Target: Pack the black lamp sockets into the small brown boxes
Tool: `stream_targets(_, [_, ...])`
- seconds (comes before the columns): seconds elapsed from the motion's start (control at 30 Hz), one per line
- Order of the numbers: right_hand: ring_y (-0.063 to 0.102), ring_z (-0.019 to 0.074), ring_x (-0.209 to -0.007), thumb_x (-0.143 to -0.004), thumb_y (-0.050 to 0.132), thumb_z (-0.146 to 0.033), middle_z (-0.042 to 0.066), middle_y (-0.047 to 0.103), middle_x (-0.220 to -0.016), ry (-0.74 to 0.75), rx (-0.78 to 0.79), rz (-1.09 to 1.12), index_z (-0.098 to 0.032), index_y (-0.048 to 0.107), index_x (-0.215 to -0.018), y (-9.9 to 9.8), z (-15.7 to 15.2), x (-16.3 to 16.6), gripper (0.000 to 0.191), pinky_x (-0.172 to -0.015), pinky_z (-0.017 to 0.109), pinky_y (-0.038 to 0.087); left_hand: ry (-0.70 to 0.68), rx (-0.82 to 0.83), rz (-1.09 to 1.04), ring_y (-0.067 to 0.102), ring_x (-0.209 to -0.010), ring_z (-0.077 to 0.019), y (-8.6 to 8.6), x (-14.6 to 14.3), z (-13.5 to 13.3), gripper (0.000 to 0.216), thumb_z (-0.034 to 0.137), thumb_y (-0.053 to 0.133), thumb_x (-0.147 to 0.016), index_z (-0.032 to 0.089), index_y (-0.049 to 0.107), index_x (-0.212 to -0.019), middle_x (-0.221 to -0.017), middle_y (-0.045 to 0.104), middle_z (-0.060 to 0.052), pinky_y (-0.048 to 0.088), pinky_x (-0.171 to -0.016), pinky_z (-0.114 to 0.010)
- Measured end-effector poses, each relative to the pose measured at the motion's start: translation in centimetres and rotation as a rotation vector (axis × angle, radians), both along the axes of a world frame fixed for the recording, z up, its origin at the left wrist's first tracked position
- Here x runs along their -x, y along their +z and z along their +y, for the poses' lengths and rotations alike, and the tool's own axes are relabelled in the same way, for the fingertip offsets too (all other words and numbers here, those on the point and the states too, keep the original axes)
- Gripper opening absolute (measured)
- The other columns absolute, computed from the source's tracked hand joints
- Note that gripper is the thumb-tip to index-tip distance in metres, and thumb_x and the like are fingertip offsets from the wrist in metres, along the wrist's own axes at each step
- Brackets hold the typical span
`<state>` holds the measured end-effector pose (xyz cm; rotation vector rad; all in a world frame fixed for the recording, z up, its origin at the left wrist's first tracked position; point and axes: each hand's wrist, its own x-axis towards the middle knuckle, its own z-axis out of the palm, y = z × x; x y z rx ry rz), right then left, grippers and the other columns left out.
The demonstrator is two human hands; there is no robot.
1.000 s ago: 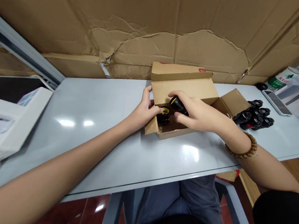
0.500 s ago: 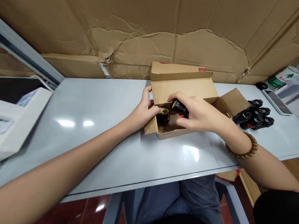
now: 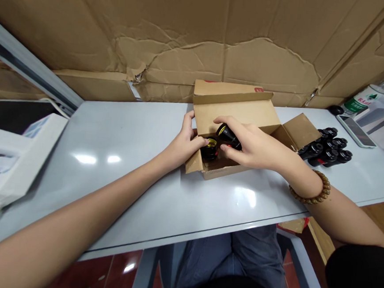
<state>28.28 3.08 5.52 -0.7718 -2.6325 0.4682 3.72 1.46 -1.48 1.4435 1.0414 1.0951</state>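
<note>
An open cardboard box [image 3: 221,174] stands on the table with its lid tipped back. At its left end my left hand [image 3: 186,142] is closed around the box wall, fingers outside and thumb over the edge. Close to that thumb, a black tube [image 3: 209,153] stands in the box, its open mouth lined in yellow. My right hand [image 3: 247,141] is closed on another black tube [image 3: 229,135], tilted with its yellow-lined mouth to the upper left, partly inside the box. Palm and fingers hide its lower end.
Several black bottle-shaped pieces [image 3: 327,148] stand in a cluster right of the box, by its raised flap [image 3: 302,131]. Behind them lie a phone [image 3: 355,130] and a plastic bottle [image 3: 364,101]. A cardboard sheet [image 3: 187,37] walls the back; a white device [image 3: 21,161] stands left.
The tube in my right hand has shifted slightly left, and my right thumb has slid left along it. My left hand and the box look unmoved.
</note>
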Motion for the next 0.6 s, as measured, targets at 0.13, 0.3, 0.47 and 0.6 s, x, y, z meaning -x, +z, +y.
stream_targets(0.13, [0.078, 0.0333, -0.116, -0.109, 0.053, -0.027, 0.023, 0.078, -0.138, 0.011, 0.026, -0.012, -0.008, 0.051, -0.161, -0.04, 0.06, 0.02, 0.056, -0.095, 0.043, 0.058, 0.007, 0.004, -0.009, 0.078, -0.119, -0.0310, 0.02, -0.03, 0.00, 0.085, 0.034, 0.075, -0.078, 0.030, 0.030, -0.150, -0.136, 0.075, -0.008, 0.065, -0.090, -0.041])
stream_targets(0.3, [0.078, 0.0307, -0.105, -0.105, 0.060, -0.029, 0.020, 0.081, -0.128, -0.005, 0.033, 0.008, -0.006, 0.048, -0.165, 0.12, -0.04, 0.11, 0.066, -0.088, 0.039, 0.056, -0.021, -0.005, -0.012, 0.079, -0.118, -0.0303, 0.02, 0.05, -0.03, 0.084, 0.033, 0.075, -0.081, 0.031, 0.028, -0.150, -0.134, 0.076, -0.007, 0.065, -0.094, -0.042])
stream_targets(0.47, [0.072, 0.0217, -0.083, -0.100, 0.063, -0.025, 0.016, 0.083, -0.117, -0.003, 0.057, 0.014, -0.008, 0.055, -0.157, 0.41, -0.38, 0.27, 0.060, -0.074, 0.031, 0.050, -0.023, -0.014, -0.026, 0.079, -0.118, -0.0303, -0.18, 0.07, 0.09, 0.086, 0.034, 0.076, -0.082, 0.031, 0.027, -0.152, -0.133, 0.076, -0.007, 0.064, -0.094, -0.041])
stream_targets(0.6, [0.065, 0.0191, -0.074, -0.097, 0.064, -0.025, 0.012, 0.082, -0.107, -0.007, 0.057, -0.031, -0.012, 0.064, -0.142, 0.84, -0.75, 0.49, 0.047, -0.070, 0.030, 0.046, -0.010, -0.020, -0.031, 0.080, -0.112, -0.0310, -0.66, 0.16, 0.35, 0.093, 0.034, 0.075, -0.081, 0.028, 0.022, -0.157, -0.132, 0.076, -0.008, 0.064, -0.089, -0.042])
